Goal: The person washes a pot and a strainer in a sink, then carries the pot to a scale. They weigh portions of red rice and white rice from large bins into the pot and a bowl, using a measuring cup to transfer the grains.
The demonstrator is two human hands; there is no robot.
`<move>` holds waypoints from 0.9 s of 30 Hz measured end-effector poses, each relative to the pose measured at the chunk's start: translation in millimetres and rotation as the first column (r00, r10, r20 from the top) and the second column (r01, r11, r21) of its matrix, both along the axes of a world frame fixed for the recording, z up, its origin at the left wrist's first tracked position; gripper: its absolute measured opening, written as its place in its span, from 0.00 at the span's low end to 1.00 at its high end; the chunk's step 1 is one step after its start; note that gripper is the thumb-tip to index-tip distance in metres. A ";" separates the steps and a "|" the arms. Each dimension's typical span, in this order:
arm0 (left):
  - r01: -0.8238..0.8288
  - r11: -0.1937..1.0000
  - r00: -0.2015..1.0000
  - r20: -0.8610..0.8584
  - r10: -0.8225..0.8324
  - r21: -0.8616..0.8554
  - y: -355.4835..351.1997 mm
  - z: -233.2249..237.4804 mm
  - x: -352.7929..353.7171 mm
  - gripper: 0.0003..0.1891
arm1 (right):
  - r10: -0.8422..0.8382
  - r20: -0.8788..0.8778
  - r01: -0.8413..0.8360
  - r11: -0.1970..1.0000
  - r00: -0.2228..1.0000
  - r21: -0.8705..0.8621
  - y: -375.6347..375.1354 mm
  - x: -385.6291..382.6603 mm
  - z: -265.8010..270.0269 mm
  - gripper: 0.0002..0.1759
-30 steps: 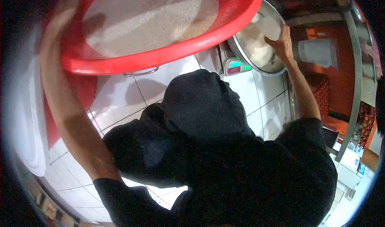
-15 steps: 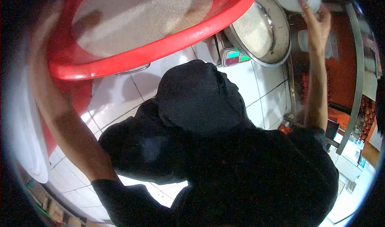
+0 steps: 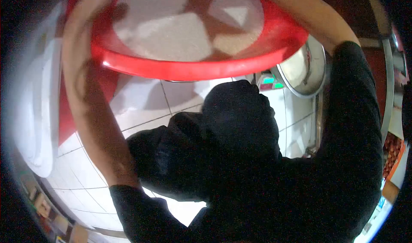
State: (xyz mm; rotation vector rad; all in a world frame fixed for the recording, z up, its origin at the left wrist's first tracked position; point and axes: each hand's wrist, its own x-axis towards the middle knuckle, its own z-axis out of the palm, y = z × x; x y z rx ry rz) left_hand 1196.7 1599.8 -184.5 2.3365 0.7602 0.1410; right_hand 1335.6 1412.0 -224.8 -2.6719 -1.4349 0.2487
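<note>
A large red basin (image 3: 193,70) at the top of the view holds a pale, grainy heap (image 3: 171,37). My left arm reaches up along the basin's left side, and its hand is cut off by the top edge. From the right, my right arm reaches over the basin; the fingers of that hand cannot be made out at the top edge. A whitish, translucent round thing (image 3: 236,9) lies over the grains near the right arm, and whether my right hand holds it does not show.
A steel bowl (image 3: 318,67) with pale contents sits right of the basin, beside a scale with green displays (image 3: 269,80). White tiles (image 3: 141,110) lie below. A white rounded object (image 3: 40,127) stands at the left, and reddish items (image 3: 391,153) are at the far right.
My right arm has swung left from beyond the steel bowl to over the red basin. The basin, bowl and scale appear shifted to the right and lower in the view.
</note>
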 end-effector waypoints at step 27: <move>0.240 0.924 0.970 -0.100 -0.220 0.298 30.5 -23.4 18.6 0.29 | 0.029 -0.947 0.721 0.640 0.320 0.263 -113.3 -68.1 65.6 0.43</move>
